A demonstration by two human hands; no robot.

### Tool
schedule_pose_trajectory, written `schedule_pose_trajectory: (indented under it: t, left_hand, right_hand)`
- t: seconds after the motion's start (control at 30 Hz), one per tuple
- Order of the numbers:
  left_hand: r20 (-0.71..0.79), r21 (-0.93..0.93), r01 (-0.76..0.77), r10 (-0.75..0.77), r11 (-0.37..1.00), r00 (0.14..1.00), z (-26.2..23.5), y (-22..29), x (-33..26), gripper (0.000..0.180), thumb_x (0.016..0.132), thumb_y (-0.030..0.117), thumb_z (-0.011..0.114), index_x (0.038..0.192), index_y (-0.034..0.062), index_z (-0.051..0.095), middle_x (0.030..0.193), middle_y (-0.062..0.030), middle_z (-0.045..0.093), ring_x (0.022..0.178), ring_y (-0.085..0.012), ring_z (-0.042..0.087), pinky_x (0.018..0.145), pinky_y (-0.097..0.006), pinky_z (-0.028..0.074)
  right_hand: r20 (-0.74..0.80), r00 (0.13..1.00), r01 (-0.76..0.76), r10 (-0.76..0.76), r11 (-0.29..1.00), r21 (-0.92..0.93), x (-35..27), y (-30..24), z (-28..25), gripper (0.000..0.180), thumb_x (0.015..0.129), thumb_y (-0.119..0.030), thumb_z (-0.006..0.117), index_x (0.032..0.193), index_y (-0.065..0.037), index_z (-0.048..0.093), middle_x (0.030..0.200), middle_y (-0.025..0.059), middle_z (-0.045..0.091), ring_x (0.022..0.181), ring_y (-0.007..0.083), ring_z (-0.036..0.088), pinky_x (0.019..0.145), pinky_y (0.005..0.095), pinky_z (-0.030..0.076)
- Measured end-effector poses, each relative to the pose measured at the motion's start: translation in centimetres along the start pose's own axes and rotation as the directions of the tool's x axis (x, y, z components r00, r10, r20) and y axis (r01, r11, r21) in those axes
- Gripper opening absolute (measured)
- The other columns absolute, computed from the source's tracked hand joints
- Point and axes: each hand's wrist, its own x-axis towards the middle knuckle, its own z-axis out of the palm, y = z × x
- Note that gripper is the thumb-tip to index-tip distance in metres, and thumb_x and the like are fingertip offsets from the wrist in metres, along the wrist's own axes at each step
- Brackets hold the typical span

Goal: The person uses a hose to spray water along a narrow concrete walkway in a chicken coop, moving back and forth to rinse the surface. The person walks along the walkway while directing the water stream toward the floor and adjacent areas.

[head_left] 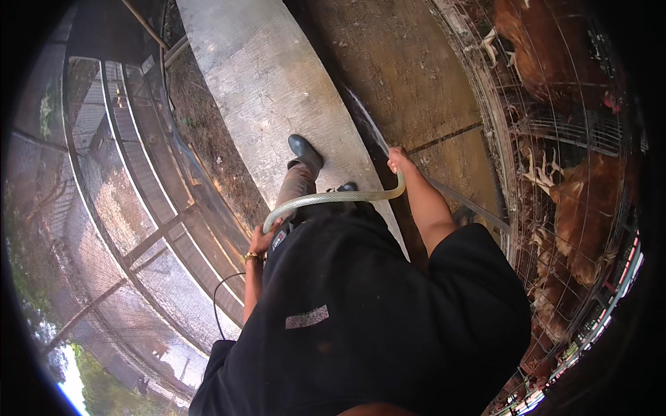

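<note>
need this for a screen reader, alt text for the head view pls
Seen from above, a person in black holds a clear hose in both hands, right hand spraying water beside a concrete walkway, left hand trailing. Brown hens stand in wire cages on the right.

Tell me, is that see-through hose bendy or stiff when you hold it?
Probably bendy: the hose sags in a curve between the left hand and right hand. Likely light, since each hand holds it easily. Water sprays out, so it may be slippery.
</note>
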Motion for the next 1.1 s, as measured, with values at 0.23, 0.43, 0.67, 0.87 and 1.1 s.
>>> schedule_pose_trajectory:
  t: [0.23, 0.43, 0.67, 0.87, 1.1]
  left_hand:
    - [0.031, 0.096, 0.114, -0.117, 0.989, 0.993, -8.7, 2.1, 8.0, 0.046, 0.072, 0.039, 0.069, 0.079, -0.0053, 0.063, 0.067, -0.0083, 0.061, 0.065, -0.0130, 0.055, 0.056, -0.031, 0.044]
    - [0.143, -0.164, -0.008, 0.032, 0.986, 0.989, -13.2, 3.8, 11.5, 0.042, 0.072, 0.036, 0.069, 0.082, -0.0042, 0.061, 0.070, -0.0057, 0.060, 0.067, -0.0114, 0.053, 0.058, -0.030, 0.043]
    - [-0.007, 0.016, -0.063, 0.063, 0.998, 0.998, -16.4, 6.3, 14.5, 0.033, 0.074, 0.025, 0.065, 0.084, -0.0056, 0.060, 0.073, -0.0050, 0.060, 0.067, -0.0111, 0.052, 0.059, -0.030, 0.044]
    - [0.096, -0.014, -0.133, 0.133, 0.991, 0.986, -19.3, 9.3, 19.3, 0.033, 0.075, 0.023, 0.063, 0.087, -0.0074, 0.060, 0.075, -0.0067, 0.062, 0.067, -0.0112, 0.053, 0.061, -0.031, 0.044]
    - [0.013, -0.019, -0.056, 0.056, 0.998, 0.998, -22.2, 10.6, 27.4, 0.042, 0.074, 0.029, 0.064, 0.088, -0.0098, 0.058, 0.077, -0.0178, 0.063, 0.074, -0.0165, 0.056, 0.067, -0.035, 0.045]
  right_hand:
    - [-0.032, 0.998, 0.042, -0.047, 0.991, -0.128, 0.9, -10.8, 4.2, 0.030, 0.082, -0.020, 0.035, 0.060, -0.001, 0.043, 0.044, 0.0088, 0.039, 0.032, 0.0166, 0.036, 0.031, 0.0308, 0.027]
    - [-0.032, 0.997, 0.063, -0.064, 0.998, -0.028, 1.1, -17.8, 7.1, 0.030, 0.082, -0.021, 0.034, 0.059, -0.002, 0.041, 0.044, 0.0087, 0.038, 0.032, 0.0169, 0.035, 0.031, 0.0311, 0.027]
    - [-0.033, 0.992, 0.121, -0.124, 0.989, -0.086, 2.4, -25.3, 10.2, 0.030, 0.082, -0.022, 0.033, 0.060, -0.003, 0.039, 0.044, 0.0081, 0.036, 0.032, 0.0158, 0.033, 0.031, 0.0298, 0.025]
    - [-0.050, 0.989, 0.138, -0.140, 0.989, -0.056, 3.5, -32.4, 12.1, 0.028, 0.081, -0.020, 0.034, 0.061, -0.001, 0.041, 0.045, 0.0089, 0.038, 0.032, 0.0160, 0.034, 0.030, 0.0302, 0.025]
    - [-0.021, 0.985, 0.169, -0.172, 0.980, -0.104, 5.1, -42.8, 14.6, 0.029, 0.081, -0.018, 0.034, 0.060, 0.000, 0.041, 0.045, 0.0095, 0.039, 0.032, 0.0164, 0.035, 0.030, 0.0317, 0.026]
